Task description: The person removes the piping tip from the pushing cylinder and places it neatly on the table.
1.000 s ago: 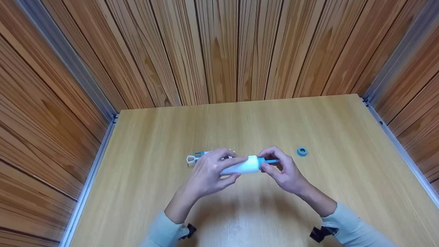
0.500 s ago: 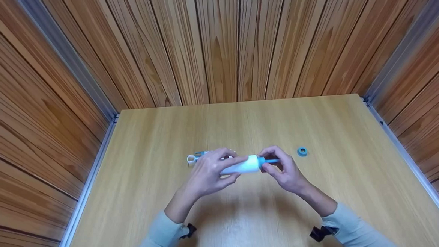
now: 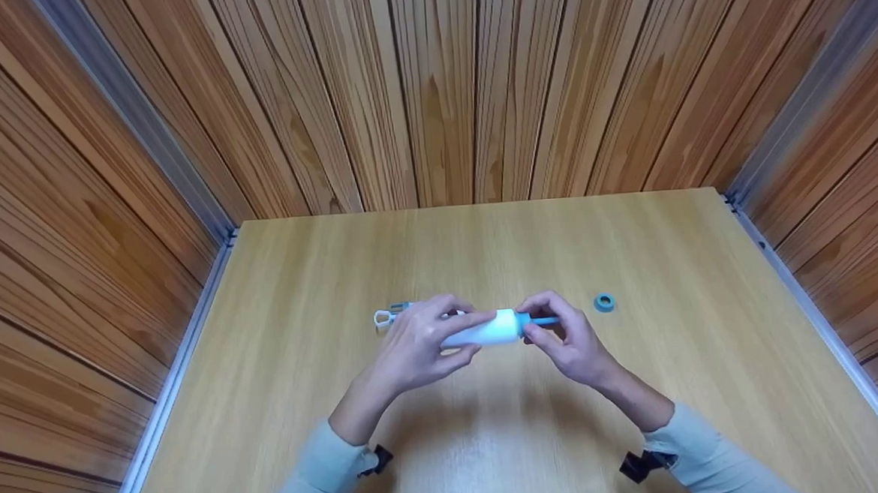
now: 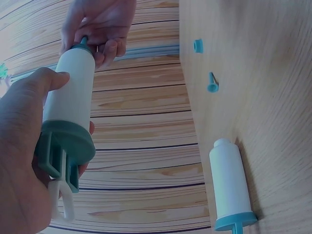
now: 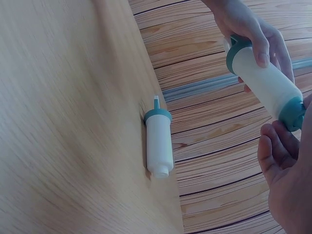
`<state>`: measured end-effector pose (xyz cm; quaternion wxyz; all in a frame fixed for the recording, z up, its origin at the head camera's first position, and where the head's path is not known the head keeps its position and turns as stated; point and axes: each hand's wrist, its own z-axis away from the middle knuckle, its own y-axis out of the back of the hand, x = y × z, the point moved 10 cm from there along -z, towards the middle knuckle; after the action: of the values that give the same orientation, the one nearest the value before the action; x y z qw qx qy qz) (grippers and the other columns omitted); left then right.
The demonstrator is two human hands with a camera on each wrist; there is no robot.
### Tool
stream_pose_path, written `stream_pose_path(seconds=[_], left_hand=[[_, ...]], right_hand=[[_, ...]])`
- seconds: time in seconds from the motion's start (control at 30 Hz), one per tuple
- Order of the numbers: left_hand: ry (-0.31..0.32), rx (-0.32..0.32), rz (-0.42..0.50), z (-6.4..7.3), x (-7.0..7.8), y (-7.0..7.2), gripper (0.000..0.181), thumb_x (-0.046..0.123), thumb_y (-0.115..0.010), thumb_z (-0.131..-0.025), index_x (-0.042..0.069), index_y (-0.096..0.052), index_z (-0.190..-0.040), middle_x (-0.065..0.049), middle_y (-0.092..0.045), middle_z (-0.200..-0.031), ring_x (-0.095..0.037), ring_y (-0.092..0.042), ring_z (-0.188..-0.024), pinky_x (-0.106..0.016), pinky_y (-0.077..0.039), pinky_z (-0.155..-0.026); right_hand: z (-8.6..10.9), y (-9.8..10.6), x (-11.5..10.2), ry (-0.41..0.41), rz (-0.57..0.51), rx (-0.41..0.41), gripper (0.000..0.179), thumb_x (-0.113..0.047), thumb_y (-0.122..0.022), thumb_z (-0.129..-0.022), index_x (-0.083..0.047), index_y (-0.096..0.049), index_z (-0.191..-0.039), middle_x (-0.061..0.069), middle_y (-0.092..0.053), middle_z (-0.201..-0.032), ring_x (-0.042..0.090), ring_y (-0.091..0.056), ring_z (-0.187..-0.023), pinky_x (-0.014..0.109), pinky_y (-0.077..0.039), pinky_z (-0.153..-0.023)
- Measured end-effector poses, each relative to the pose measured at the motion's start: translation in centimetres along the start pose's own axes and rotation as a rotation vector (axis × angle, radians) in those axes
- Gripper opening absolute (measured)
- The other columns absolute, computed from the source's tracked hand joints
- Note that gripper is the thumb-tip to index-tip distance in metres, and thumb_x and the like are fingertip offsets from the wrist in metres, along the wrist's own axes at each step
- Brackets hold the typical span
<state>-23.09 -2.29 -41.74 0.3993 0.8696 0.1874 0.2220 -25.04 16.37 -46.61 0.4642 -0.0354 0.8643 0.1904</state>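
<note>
My left hand (image 3: 423, 346) grips a white-barrelled icing syringe (image 3: 497, 329), held level above the table. Its teal end cap (image 4: 67, 141) and white pull loop (image 4: 62, 202) stick out behind the palm in the left wrist view. At the other end, my right hand (image 3: 570, 348) pinches the teal collar (image 5: 292, 113) between thumb and fingers. A thin teal nozzle (image 3: 545, 321) points out from that collar toward the right palm. Whether the collar sits fully against the barrel, I cannot tell.
A second icing syringe (image 5: 160, 141) lies on the table, mostly behind my left hand in the head view. A teal ring (image 3: 603, 302) and a loose teal nozzle (image 4: 212, 83) rest farther right. Wood-panelled walls (image 3: 438, 89) border the table (image 3: 484, 251).
</note>
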Motion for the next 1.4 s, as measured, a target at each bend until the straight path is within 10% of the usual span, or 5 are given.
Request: stream_pose_path(seconds=[1.4], left_hand=[[0.035, -0.033, -0.016, 0.2, -0.25, -0.07, 0.042, 0.027, -0.091, -0.096, 0.024, -0.082, -0.137, -0.005, -0.08, -0.124, -0.021, -0.079, -0.101, -0.033, -0.066, -0.083]], right_hand=[[0.0, -0.35, -0.36, 0.037, -0.009, -0.03, 0.034, 0.016, -0.064, -0.099, 0.013, -0.055, -0.132, -0.002, -0.065, -0.125, 0.006, -0.071, -0.102, 0.022, -0.065, -0.086]])
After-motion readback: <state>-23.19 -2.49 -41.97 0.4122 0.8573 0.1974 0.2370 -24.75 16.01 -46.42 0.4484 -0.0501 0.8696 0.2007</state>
